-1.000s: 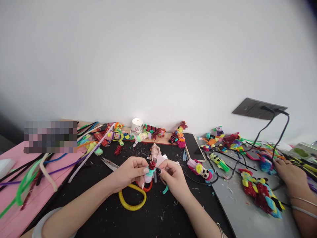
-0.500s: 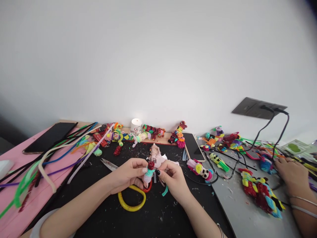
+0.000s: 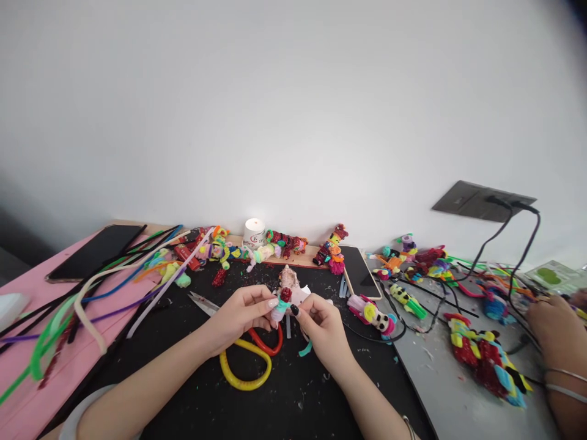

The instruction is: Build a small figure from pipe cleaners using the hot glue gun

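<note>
In the middle of the head view, my left hand point(image 3: 250, 311) pinches a small pipe-cleaner doll point(image 3: 281, 311) with a dark red top, a teal band and a pale lilac lower part. The fingers of my right hand point(image 3: 323, 324) are closed at the doll's right side, by the teal band; the exact spot they grip is partly hidden. A short teal strip point(image 3: 305, 350) shows just below that hand. Scissors with yellow and red handles point(image 3: 247, 386) lie on the black mat point(image 3: 293, 406) under my left hand. Behind the doll sits a pinkish figure point(image 3: 288, 278).
Pipe cleaners point(image 3: 92, 330) spread over a pink board point(image 3: 27, 403) at left, near a dark phone point(image 3: 96, 253). A paper cup point(image 3: 254, 232) and several finished dolls line the back. Another phone point(image 3: 360, 275) lies right. A co-worker's hand point(image 3: 553, 327) is at far right, near cables.
My hands and the doll have shifted slightly; the doll is now a little higher and more of the red scissor handle shows. The co-worker's hand has moved right.
</note>
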`<state>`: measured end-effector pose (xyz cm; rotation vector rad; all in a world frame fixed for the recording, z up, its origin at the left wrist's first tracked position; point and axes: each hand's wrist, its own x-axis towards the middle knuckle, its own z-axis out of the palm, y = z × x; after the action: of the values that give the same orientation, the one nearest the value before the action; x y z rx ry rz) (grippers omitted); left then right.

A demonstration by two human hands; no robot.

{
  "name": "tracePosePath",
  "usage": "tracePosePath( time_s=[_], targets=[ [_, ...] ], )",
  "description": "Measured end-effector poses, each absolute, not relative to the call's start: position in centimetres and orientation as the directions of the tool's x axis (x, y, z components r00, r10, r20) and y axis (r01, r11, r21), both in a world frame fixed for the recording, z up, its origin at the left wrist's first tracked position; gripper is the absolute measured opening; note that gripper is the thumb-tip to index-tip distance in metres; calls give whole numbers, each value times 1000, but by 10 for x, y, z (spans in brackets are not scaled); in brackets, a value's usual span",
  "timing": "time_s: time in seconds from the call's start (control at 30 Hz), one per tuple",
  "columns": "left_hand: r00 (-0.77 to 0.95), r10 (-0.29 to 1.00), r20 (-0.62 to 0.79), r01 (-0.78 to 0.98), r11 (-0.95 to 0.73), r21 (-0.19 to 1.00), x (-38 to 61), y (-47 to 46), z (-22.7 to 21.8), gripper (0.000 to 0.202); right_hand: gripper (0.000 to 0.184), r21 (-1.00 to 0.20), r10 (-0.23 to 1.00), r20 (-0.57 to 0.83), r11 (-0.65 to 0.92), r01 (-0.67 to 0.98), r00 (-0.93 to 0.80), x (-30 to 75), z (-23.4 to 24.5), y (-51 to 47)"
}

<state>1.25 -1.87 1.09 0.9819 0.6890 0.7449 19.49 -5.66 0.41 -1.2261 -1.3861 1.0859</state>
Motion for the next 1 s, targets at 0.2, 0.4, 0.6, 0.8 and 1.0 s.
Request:
tracePosePath(
  time_s=[0.2,0.4,0.6,0.8,1.0],
  targets=[
    [548,826,-134,-191,279,941,15,-18,6,27,31,-973,994,103,107,202,-33,194,3,-57],
    [472,877,-86,-92,145,985,19,-20,2,25,27,-968,990,128,139,209,-67,192,4,-59],
    [496,865,-75,-45,112,993,18,-19,4,21,27,-964,992,117,126,234,-52,194,3,-58],
    [519,852,-75,-40,112,993,17,-19,5,19,25,-977,995,90,95,190,-38,194,4,-57],
    [554,831,-60,-35,95,995,16,-17,4,20,22,-978,996,79,86,188,-42,193,8,-57]
  ],
)
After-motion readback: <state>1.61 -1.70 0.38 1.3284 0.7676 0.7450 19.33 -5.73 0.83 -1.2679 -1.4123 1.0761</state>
